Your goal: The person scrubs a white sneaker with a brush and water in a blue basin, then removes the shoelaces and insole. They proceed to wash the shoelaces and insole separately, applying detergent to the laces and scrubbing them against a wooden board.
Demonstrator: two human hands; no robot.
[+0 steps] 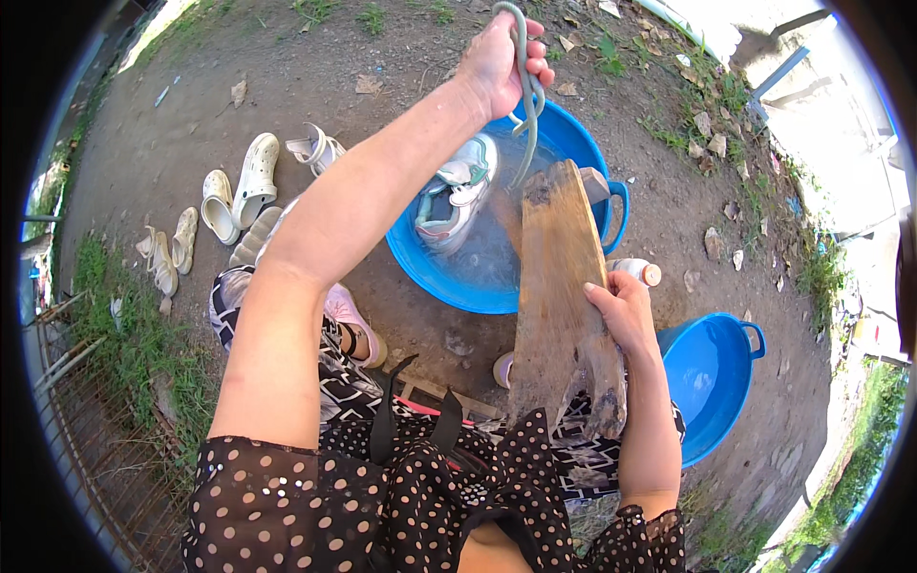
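My left hand (505,64) is raised above the far side of a blue plastic tub (451,294), closed around a wet, light grey-green shoelace (531,107) that dangles in loops over the tub. With my right hand (625,308) I hold the right edge of a weathered wooden board (559,286), which slants from my lap over the tub's right part. A white sneaker (466,200) with green and pink trim lies in the cloudy water. Beyond the board's far end, a pinkish block (594,186) shows partly; what it is I cannot tell.
A second blue tub (709,387) with water stands at the right. Near it lies a white bottle (634,272) with an orange-pink cap. Several pale clogs (256,172) and sandals (163,265) rest on the dirt at the left. A rusty metal grid (107,444) lies at the lower left.
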